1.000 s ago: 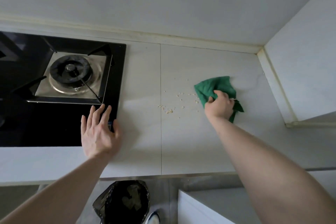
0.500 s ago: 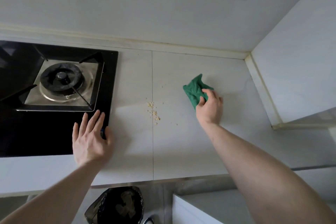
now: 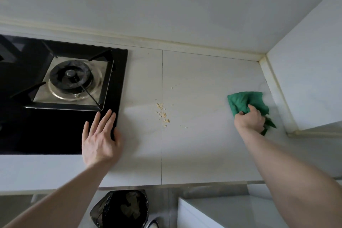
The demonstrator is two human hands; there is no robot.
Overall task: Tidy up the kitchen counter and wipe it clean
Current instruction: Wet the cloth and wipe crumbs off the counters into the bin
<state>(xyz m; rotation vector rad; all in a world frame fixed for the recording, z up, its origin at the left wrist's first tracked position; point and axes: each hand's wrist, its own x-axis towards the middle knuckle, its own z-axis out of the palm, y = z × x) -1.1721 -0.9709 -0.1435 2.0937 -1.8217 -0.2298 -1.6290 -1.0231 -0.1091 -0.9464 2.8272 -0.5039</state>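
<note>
My right hand [image 3: 249,119] bunches the green cloth [image 3: 244,102] in its grip at the frame's right. The crumbs [image 3: 162,114] lie left of it, mid-tabletop [image 3: 203,144], strung along the seam; my left hand [image 3: 100,139], flat and empty, is nearer.

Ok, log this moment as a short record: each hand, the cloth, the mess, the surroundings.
left hand: left hand flat, fingers straight, on the corner of the black glass gas hob
right hand: right hand grips the crumpled green cloth
cloth position: on the pale stone counter, near the right wall
mess: pale crumbs gathered by the counter seam, apart from the cloth
below: black-lined bin
</note>
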